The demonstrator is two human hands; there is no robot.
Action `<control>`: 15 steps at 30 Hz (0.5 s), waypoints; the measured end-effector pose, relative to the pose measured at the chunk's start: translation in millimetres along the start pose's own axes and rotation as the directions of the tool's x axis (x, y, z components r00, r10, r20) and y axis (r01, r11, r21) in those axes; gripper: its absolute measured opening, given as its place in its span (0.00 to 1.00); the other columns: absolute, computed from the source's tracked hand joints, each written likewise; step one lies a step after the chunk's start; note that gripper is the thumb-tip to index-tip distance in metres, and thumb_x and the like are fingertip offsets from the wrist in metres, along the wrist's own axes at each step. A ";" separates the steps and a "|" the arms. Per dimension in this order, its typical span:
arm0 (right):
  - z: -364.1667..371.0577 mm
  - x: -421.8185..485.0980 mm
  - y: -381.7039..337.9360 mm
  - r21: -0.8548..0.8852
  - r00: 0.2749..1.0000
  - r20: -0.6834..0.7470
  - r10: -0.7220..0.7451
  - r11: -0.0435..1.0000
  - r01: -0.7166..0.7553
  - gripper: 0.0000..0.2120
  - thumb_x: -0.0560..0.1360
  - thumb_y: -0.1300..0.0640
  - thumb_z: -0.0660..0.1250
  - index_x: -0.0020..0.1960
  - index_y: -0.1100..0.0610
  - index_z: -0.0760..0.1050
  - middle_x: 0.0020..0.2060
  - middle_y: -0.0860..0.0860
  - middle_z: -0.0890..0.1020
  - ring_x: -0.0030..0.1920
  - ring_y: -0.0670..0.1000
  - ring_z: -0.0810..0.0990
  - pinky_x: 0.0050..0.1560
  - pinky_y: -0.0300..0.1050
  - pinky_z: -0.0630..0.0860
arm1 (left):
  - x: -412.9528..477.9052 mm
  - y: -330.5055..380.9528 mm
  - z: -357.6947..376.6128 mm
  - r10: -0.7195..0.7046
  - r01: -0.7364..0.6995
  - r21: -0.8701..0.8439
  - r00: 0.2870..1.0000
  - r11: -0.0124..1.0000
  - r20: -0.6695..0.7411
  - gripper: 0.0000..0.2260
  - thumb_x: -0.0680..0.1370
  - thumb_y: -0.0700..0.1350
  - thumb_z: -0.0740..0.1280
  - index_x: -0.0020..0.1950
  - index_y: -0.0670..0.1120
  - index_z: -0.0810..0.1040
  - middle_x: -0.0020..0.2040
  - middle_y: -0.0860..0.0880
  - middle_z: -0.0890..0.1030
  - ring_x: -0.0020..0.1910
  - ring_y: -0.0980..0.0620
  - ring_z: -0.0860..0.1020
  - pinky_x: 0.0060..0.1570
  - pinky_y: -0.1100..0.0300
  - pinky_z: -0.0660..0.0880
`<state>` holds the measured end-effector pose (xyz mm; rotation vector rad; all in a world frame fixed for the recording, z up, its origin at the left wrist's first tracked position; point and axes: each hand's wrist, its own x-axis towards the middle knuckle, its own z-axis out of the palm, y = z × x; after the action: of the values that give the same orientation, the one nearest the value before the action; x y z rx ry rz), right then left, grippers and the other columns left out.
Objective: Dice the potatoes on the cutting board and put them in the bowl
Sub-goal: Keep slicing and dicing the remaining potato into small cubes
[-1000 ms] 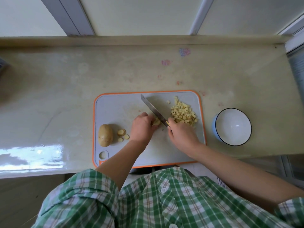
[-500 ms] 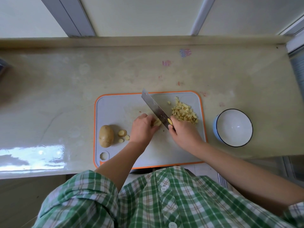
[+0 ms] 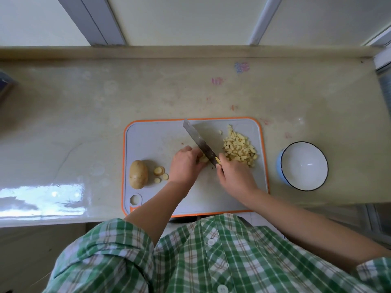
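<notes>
On the grey, orange-rimmed cutting board point(image 3: 152, 140) my left hand point(image 3: 185, 163) holds down a small bunch of potato strips point(image 3: 203, 159) with curled fingers. My right hand point(image 3: 236, 176) grips the knife point(image 3: 201, 142) by its handle, the blade slanting up-left right beside the strips. A heap of diced potato point(image 3: 240, 150) lies on the board's right side. A whole unpeeled potato point(image 3: 138, 174) and a few round end slices point(image 3: 159, 171) sit at the board's left. The white bowl point(image 3: 303, 166) with a blue outside stands right of the board, nothing in it.
The board lies on a pale stone counter point(image 3: 84, 123) with a raised back ledge point(image 3: 190, 52) under a window. A dark object point(image 3: 5, 85) pokes in at the far left edge. The counter's front edge runs just below the board.
The knife blade has lifted and come back beside the strips, its tip now a little higher on the board. My left hand stays on the strips. The diced heap is unchanged.
</notes>
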<state>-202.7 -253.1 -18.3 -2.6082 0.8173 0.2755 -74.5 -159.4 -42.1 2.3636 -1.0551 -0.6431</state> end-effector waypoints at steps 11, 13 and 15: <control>-11.6 0.4 -3.3 0.037 0.999 0.030 -0.032 0.999 0.031 0.06 0.80 0.56 0.57 0.46 0.54 0.62 0.28 0.51 0.70 0.31 0.60 0.75 0.29 0.47 0.62 | -3.8 -8.1 2.4 -0.002 0.002 -0.009 1.000 1.000 -0.020 0.11 0.71 0.46 0.74 0.45 0.41 0.78 0.41 0.43 0.77 0.42 0.41 0.75 0.41 0.52 0.70; -10.5 -0.4 -6.1 0.021 0.999 0.030 -0.032 0.999 0.031 0.06 0.80 0.56 0.57 0.45 0.54 0.61 0.28 0.51 0.69 0.31 0.60 0.74 0.27 0.46 0.59 | -3.2 -7.6 2.5 -0.006 0.005 -0.008 1.000 1.000 -0.023 0.10 0.71 0.46 0.74 0.44 0.41 0.78 0.40 0.43 0.76 0.42 0.42 0.75 0.40 0.53 0.67; -9.9 -0.8 -8.0 0.000 0.999 0.033 -0.026 1.000 0.026 0.06 0.80 0.57 0.57 0.46 0.54 0.61 0.26 0.49 0.66 0.28 0.58 0.69 0.25 0.46 0.54 | -3.4 -6.4 2.6 -0.006 0.006 -0.009 1.000 1.000 -0.024 0.10 0.71 0.46 0.74 0.45 0.41 0.79 0.40 0.43 0.76 0.42 0.42 0.75 0.40 0.54 0.66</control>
<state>-198.0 -250.8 -6.6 -2.6058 0.7712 0.3109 -74.5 -153.6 -47.2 2.3615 -1.0331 -0.6194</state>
